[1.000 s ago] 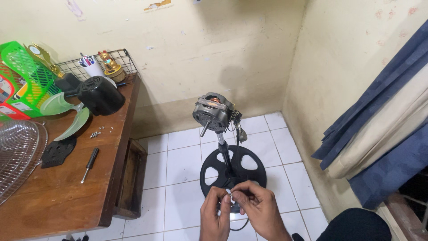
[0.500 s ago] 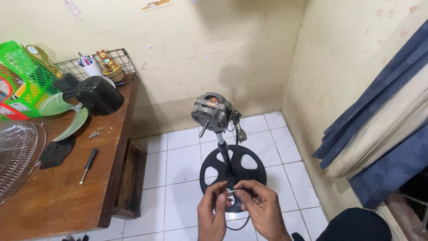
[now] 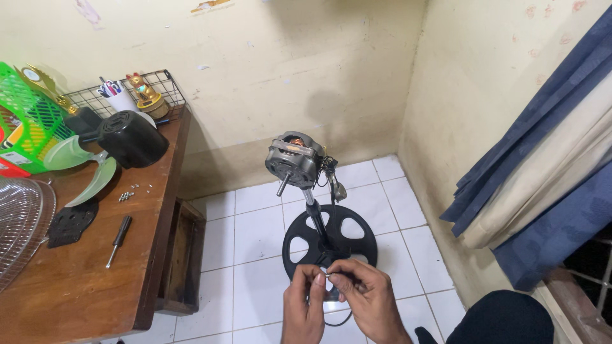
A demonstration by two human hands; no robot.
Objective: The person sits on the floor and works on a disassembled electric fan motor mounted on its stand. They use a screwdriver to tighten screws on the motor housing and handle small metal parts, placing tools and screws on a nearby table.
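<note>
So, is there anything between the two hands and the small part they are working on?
Nothing visible. The left hand and the right hand both pinch the small pale part directly with their fingertips, above the fan stand's round black base. A black cord hangs below the hands, not between them and the part.
</note>
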